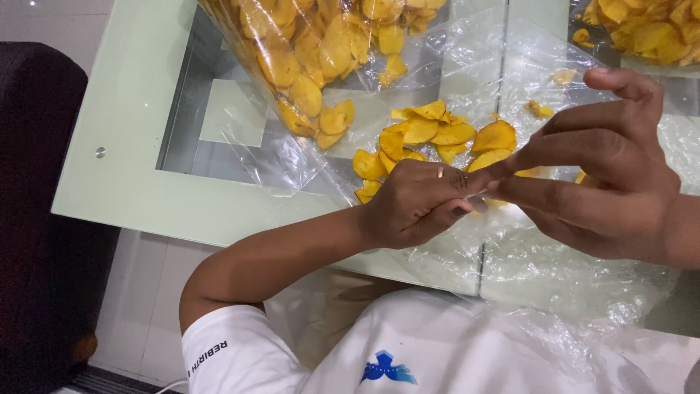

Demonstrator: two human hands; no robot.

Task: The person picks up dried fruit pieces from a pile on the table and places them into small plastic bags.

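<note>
Plastic sheet (510,255) lies crinkled on the glass table (124,168); both hands meet just above its near part. Left hand (415,204) pinches a fold at its fingertips, right hand (605,182) half-open, fingers touching the same spot. Chip pile (430,138) sits just beyond the left hand.

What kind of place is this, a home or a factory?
Probably a home or a small workshop where snacks are packed by hand. A glass table carries clear plastic sheets, a loose pile of yellow chips and a big clear bag of chips.
</note>
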